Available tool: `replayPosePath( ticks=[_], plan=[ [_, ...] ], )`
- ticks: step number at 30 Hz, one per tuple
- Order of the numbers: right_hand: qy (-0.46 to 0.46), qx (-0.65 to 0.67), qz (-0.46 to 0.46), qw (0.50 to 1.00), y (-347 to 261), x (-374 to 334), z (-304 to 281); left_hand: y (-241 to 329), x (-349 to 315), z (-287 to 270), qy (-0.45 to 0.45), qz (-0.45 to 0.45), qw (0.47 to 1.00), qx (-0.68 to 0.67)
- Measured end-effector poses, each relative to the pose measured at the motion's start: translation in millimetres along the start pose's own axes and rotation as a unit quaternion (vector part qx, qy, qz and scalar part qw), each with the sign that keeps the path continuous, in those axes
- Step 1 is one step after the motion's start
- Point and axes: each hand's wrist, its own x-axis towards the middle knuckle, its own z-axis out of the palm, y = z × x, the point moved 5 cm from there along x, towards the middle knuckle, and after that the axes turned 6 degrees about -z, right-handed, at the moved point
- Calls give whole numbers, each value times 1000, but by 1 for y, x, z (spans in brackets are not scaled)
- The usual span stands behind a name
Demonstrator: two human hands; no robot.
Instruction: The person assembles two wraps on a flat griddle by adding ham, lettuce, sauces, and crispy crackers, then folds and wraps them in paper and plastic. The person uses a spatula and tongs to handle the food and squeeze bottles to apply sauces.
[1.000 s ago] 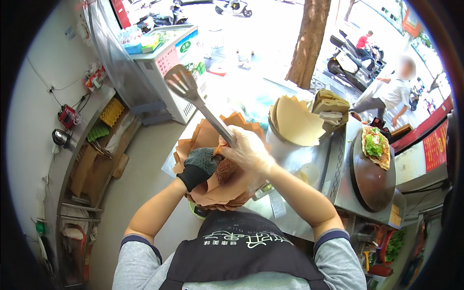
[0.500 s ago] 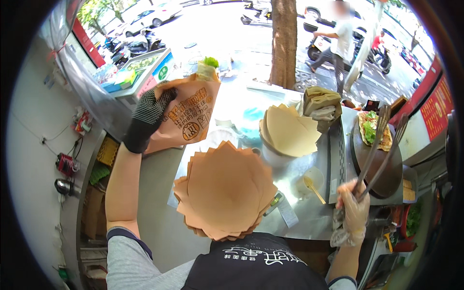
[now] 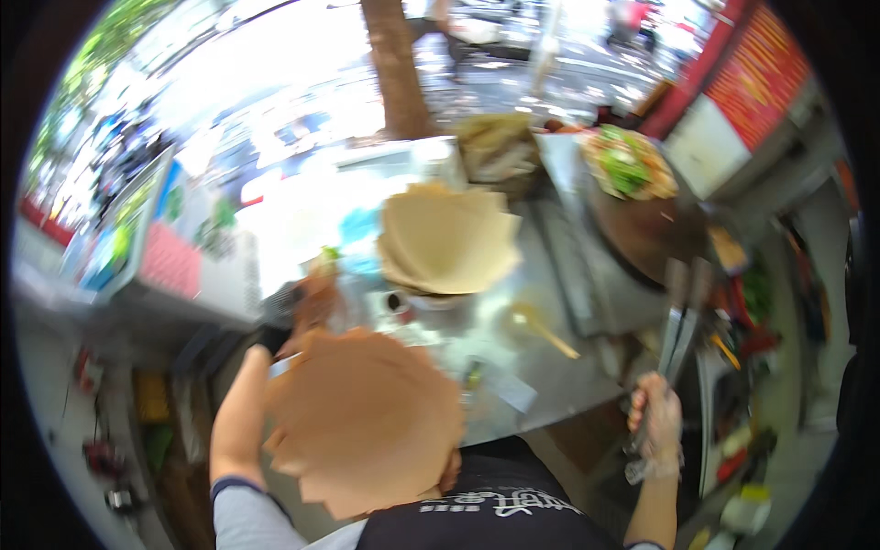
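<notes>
My left hand (image 3: 282, 316), in a dark striped glove, is closed on a brown paper bag (image 3: 316, 298). Motion smears both, and a bit of green leaf shows at the bag's top. A fanned round stack of brown paper (image 3: 367, 422) covers part of the bag. In a clear plastic glove, my right hand (image 3: 655, 412) grips long metal tongs (image 3: 678, 321), tips pointing away from me. Beyond the tongs, a flatbread topped with green leaves (image 3: 628, 165) lies on the far part of a dark round griddle (image 3: 646, 229).
A cream paper stack (image 3: 449, 234) stands in a container mid-counter, with a brown bag-like holder (image 3: 500, 151) behind it. A yellow spoon (image 3: 550, 332) lies near the counter's (image 3: 573, 394) right side. At left stands a display case (image 3: 174, 247); a tree trunk (image 3: 396, 73) rises beyond.
The view has swung, shifting the counter leftward. My left hand has brought the paper bag lower, behind the brown paper stack. The tongs have come down, away from the flatbread.
</notes>
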Motion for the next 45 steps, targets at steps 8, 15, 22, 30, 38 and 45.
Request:
replayPosePath(
  ticks=[8,15,22,30,38,45],
  plan=[
    [-7,64,53,997,-32,68,-87,42,26,-65,-48,-94,993,-55],
    [-194,104,129,967,-26,189,-94,295,25,-78,56,57,997,-16],
    [-289,52,120,948,-33,262,-57,512,3,30,-13,110,993,31],
    [-361,32,127,923,-44,278,-110,614,7,123,-90,148,982,69],
    [-336,-143,95,926,-62,242,-290,627,25,246,-222,180,957,60],
    [-42,-602,-477,639,-106,240,-324,643,110,320,-91,288,939,163]
  ],
)
